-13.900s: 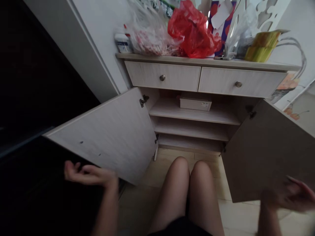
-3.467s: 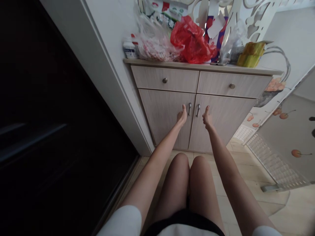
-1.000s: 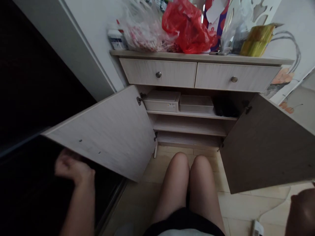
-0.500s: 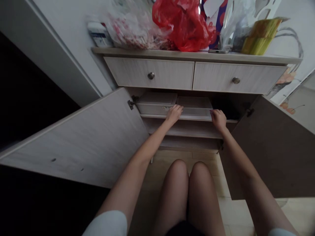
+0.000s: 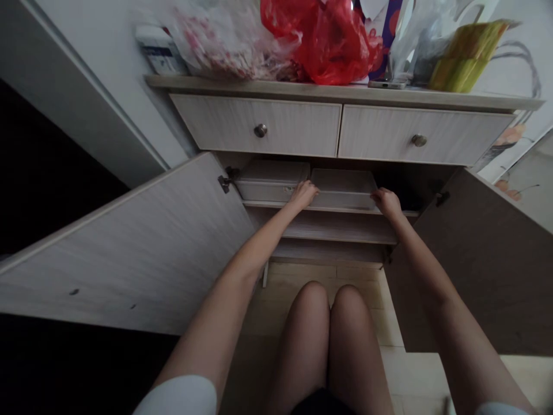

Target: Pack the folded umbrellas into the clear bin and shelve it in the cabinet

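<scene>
On the cabinet's upper shelf [image 5: 276,204] stand two translucent plastic storage boxes side by side. My left hand [image 5: 305,195] has its fingers closed at the left front corner of the right-hand storage box [image 5: 343,189]. At that box's right front corner, my right hand [image 5: 386,203] pinches the edge. The left-hand storage box [image 5: 263,191], with a small label on its front, sits just left of my left hand. My fingertips are partly hidden against the box.
Both cabinet doors, left [image 5: 142,242] and right [image 5: 475,259], stand swung out beside my arms. Two drawers with round knobs [image 5: 260,131] sit above. A red plastic bag [image 5: 332,46], a white bottle [image 5: 161,51] and a yellow-green packet [image 5: 469,57] rest on top.
The right-hand storage box's front edge shows more clearly, and my right hand has shifted slightly right along with its corner. My view has moved a little closer to the cabinet.
</scene>
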`<state>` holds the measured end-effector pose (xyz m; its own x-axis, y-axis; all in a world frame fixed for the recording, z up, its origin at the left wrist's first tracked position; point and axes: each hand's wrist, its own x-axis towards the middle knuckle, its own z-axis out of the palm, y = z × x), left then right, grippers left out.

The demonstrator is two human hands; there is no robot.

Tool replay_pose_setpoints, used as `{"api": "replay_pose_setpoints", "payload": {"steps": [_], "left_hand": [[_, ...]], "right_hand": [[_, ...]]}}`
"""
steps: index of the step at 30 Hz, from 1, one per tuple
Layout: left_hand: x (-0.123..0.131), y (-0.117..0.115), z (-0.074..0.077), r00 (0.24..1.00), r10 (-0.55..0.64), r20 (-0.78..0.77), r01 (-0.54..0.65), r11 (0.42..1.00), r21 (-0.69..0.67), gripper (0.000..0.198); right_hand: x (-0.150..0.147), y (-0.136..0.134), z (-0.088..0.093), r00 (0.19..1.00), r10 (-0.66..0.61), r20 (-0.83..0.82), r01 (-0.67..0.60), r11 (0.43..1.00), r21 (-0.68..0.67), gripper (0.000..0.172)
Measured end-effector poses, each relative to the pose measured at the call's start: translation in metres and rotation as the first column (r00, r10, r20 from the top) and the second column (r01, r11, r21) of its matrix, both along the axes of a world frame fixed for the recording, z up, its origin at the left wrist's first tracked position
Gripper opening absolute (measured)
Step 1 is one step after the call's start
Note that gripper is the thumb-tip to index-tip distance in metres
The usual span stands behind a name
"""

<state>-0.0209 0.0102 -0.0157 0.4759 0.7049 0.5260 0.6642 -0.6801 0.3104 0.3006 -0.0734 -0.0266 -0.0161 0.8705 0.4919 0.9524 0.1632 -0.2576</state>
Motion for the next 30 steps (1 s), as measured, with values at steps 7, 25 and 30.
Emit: {"api": "replay_pose_setpoints", "payload": {"steps": [7,25,30], "left_hand": [[-0.05,-0.119,-0.002,0.966,-0.218,-0.142,0.23,0.97,0.08,0.023],[-0.116,-0.32,-0.11,0.958,-0.201,0.203,0.201,0.979,0.02,0.017],[-0.096,-0.315,-0.131,0.716,0.459,0.526,-0.108,0.817,-0.566,0.056]], "right_hand": [[-0.004,-0.129,-0.014,0.975,0.217,-0.049,-0.214,0.975,0.052,0.035],[-0.064,-0.303,-0.081,0.935,0.354,-0.015,-0.355,0.933,-0.062,0.03],[-0.061,-0.301,-0.07,0.911,0.412,-0.015,-0.396,0.864,-0.31,0.024]]}}
